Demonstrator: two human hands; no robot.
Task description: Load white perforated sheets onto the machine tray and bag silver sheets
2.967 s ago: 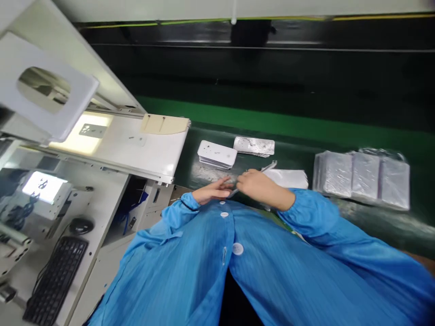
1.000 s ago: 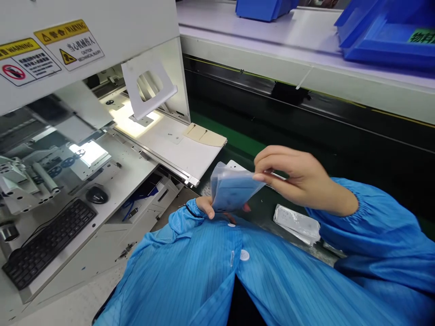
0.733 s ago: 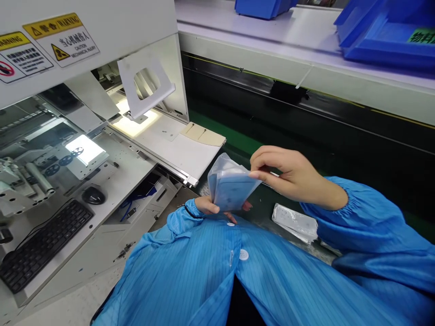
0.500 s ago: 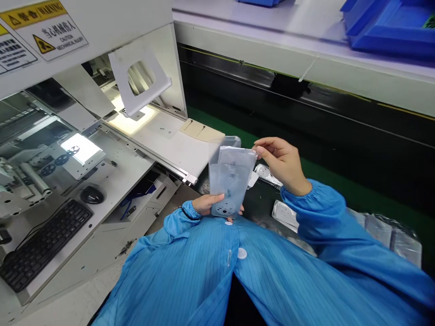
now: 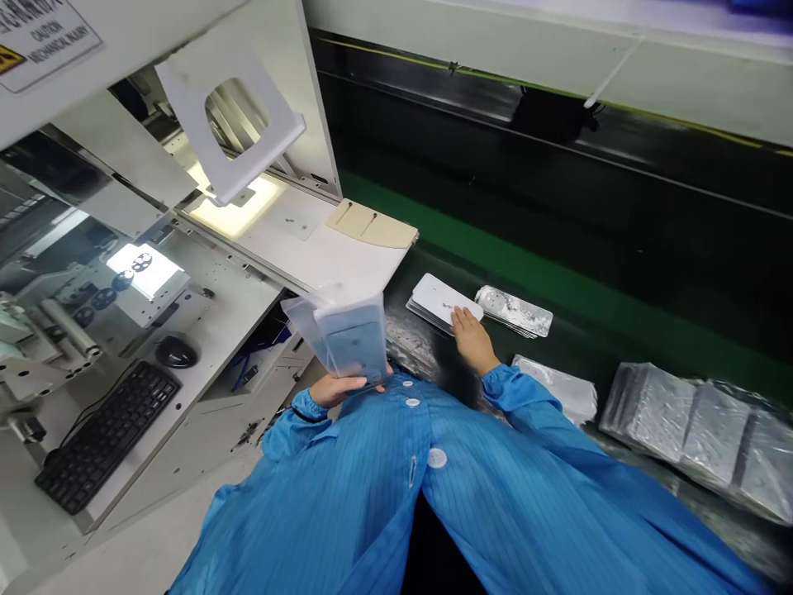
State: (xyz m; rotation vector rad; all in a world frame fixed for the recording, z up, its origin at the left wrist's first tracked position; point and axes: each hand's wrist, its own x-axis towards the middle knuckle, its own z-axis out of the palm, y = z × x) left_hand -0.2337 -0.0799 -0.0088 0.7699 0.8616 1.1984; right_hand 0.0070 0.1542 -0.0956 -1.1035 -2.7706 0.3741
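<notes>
My left hand (image 5: 339, 388), close to my waist, is closed round a fanned bunch of translucent plastic sheets (image 5: 356, 335), phone-sized, with dark marks showing on them. My right hand (image 5: 472, 340) lies with stretched fingers on the near right end of a stack of white phone-shaped plates (image 5: 439, 293); its thumb is hidden. This stack sits on the dark belt, slightly fanned along its near edge. Just right of it is another pile of phone-shaped plates (image 5: 517, 310) with a shiny, patterned top.
Beside my right sleeve lies a wrapped silvery stack (image 5: 557, 388); plastic-wrapped packs (image 5: 687, 421) are farther right. To the left stands a machine with a white table (image 5: 310, 256), a keyboard (image 5: 108, 434) and a mouse (image 5: 177, 350). A white shelf edge (image 5: 526, 58) runs above the belt.
My right hand has let go of the sheets' upper corner and moved down onto the white plates. My left hand has shifted left with the sheets, which are now more fanned. The view has turned right.
</notes>
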